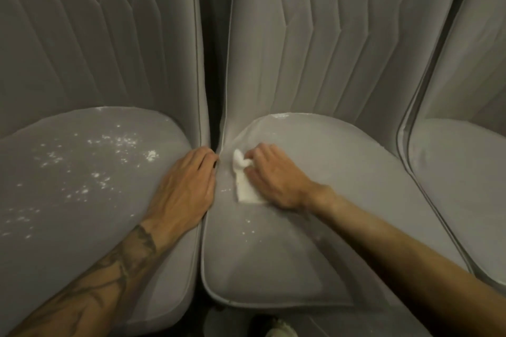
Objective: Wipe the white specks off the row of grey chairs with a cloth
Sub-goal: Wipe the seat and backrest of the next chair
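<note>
1. In the head view, I am seeing the left grip (186, 186) lying flat and released. Its fingers are straight on the right edge of the left chair (117, 232) seat, and its fingertips are reaching the gap between that chair and the middle chair (350, 186).
2. The right grip (273, 176) is grasping the white cloth (242, 186), fingers curled over it. It is holding the cloth against the left rear part of the middle chair's seat, just beside the gap.
3. White specks (101, 161) are lying scattered across the left chair's seat, and a few more are sitting on the middle seat, just in front of the cloth.
4. A third chair (465, 186) is showing at the right edge, well apart from both grips.
5. A tattooed forearm (109, 276) is crossing the left seat, and a shoe tip (280, 330) is peeking in at the bottom edge.
</note>
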The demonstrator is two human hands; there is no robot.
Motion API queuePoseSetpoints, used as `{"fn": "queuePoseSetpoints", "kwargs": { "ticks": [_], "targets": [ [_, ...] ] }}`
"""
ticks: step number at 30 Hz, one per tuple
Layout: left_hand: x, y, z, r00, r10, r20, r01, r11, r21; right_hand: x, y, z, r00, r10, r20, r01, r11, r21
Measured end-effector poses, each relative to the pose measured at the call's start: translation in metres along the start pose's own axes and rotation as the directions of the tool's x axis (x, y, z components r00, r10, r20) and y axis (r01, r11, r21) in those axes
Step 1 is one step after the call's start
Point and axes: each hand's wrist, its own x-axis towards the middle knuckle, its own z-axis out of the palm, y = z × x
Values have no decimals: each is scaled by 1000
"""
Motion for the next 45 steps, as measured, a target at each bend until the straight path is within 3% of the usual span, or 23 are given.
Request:
{"fn": "queuePoseSetpoints", "kwargs": {
  "ticks": [2,4,5,8,11,13,17,19,21,23,25,29,31,35,37,41,43,45],
  "targets": [
    [0,1,0,1000,5,-3,-5,1000,11,8,36,-12,982,187,12,-182,968,-170],
    [0,2,0,1000,8,-5,-7,1000,23,7,43,-13,962,271,24,-252,922,-293],
    [0,2,1,1000,2,0,-2,1000,22,3,31,-7,971,238,17,-223,932,-287],
    [0,0,2,1000,-13,27,13,1000,6,-16,-40,15,999,-10,-41,11,1000,11],
    [0,1,1,999,-8,42,8,1000,6,-28,-47,2,992,-126,2,125,990,71],
    [0,2,0,999,-5,40,4,1000,29,-24,-8,-15,1000,24,-7,-23,999,41],
    [0,0,4,999,-20,34,19,1000,11,-34,48,-25,936,351,-1,-342,912,-225],
    [2,-1,5,999,-20,32,19,1000,15,-41,8,-9,960,273,-56,-278,951,-136],
    [2,-2,5,999,-6,36,5,1000,25,-49,-45,2,995,66,-73,-64,998,29],
    [2,-2,5,999,0,41,-1,1000,28,-55,-60,-1,997,-73,-14,73,996,59],
    [2,0,3,999,-7,45,6,1000,24,-60,-36,-18,999,53,2,-53,998,45],
    [2,1,4,999,-2,42,1,1000,28,-89,17,-39,947,320,-30,-321,934,-154],
    [2,1,4,999,-5,39,4,1000,31,-97,-12,-29,968,246,-46,-250,956,-154],
    [1,0,4,999,19,47,-22,998,62,-104,-88,-12,1000,7,-4,-6,995,96],
    [1,0,4,999,29,41,-32,997,69,-110,-75,-25,997,79,9,-79,993,84],
    [-2,1,3,999,26,30,-28,998,52,-147,-28,-49,926,371,-69,-376,923,-86],
    [-2,1,3,999,27,32,-29,999,43,-159,-45,-43,929,347,-131,-363,923,-130],
    [-1,0,5,999,34,29,-36,998,47,-155,-85,-29,966,233,-113,-234,972,8]
  ]
}}
